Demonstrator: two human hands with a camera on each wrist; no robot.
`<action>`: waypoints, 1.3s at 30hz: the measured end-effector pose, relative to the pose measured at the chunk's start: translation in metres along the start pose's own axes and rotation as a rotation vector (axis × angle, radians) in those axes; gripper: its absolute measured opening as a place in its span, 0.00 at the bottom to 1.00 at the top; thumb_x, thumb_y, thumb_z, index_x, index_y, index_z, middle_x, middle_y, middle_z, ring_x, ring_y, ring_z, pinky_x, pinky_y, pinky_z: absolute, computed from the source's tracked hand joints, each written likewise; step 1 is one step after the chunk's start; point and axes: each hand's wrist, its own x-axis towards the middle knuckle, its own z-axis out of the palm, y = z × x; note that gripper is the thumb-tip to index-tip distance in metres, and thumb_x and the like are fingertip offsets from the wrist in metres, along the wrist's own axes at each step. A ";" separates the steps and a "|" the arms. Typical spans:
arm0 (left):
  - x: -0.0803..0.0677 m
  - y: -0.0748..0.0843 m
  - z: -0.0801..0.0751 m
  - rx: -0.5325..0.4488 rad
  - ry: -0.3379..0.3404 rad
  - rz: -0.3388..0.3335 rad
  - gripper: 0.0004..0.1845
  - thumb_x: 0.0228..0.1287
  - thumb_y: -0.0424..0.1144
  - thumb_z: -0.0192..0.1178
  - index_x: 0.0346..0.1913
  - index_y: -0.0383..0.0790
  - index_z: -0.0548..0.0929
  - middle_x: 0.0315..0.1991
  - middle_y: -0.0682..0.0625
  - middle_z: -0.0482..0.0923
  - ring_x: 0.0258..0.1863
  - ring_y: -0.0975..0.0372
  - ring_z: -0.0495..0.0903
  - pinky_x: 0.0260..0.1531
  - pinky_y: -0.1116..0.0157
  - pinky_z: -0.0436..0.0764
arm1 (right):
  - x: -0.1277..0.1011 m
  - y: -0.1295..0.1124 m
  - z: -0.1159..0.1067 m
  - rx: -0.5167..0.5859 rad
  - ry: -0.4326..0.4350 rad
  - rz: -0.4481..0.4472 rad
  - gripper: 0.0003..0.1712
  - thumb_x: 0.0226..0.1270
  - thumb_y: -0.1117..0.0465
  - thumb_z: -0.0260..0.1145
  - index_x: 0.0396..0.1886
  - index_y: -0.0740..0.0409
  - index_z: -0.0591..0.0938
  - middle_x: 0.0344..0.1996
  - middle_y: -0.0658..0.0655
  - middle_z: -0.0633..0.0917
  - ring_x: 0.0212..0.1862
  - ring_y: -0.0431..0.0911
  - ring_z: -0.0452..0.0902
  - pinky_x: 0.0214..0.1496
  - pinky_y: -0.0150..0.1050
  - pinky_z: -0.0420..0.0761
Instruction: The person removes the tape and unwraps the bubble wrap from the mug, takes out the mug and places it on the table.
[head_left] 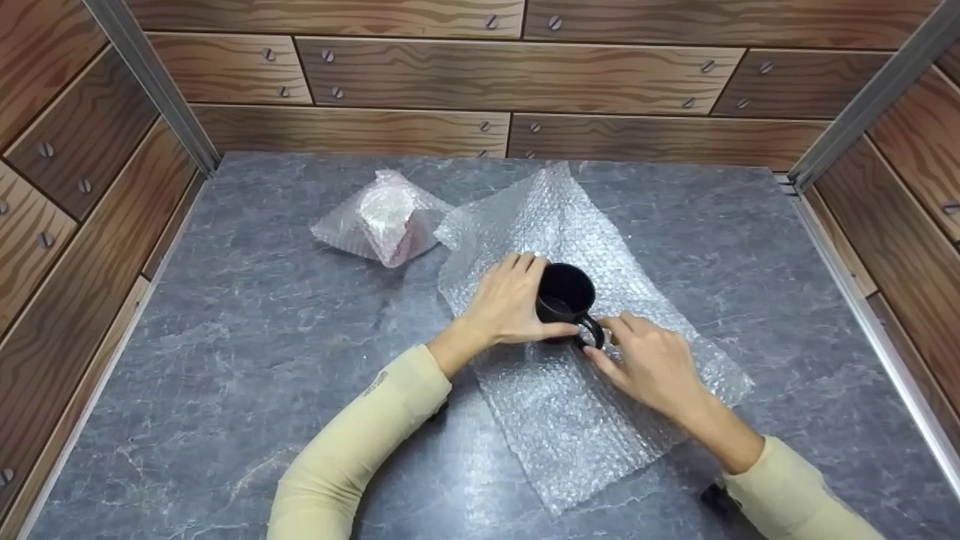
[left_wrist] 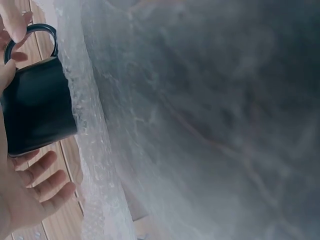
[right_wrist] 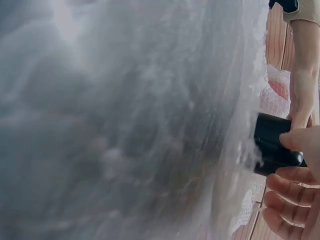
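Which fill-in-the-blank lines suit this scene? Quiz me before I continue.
1. The mug rests on a sheet of ____.
2. The right hand is at the mug's ____.
3. The mug's colour is ____.
4. Of left and right, the wrapped bundle lies to the mug's ____ in the head view.

Missing words: bubble wrap; handle; black; left.

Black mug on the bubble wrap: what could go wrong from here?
The black mug might wobble or tip if released carelessly, since the bubble wrap under it is bumpy. Its handle juts out and could snag on the bubble wrap. The wrapped bundle lies right by the sheet's far edge, so a tug there may nudge it.
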 end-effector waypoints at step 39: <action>0.007 0.003 -0.003 0.081 0.020 0.014 0.56 0.45 0.84 0.64 0.66 0.43 0.75 0.60 0.45 0.80 0.57 0.52 0.81 0.49 0.59 0.90 | -0.032 0.016 -0.003 0.044 -0.435 0.060 0.56 0.55 0.21 0.70 0.72 0.57 0.77 0.64 0.69 0.79 0.59 0.63 0.81 0.47 0.59 0.90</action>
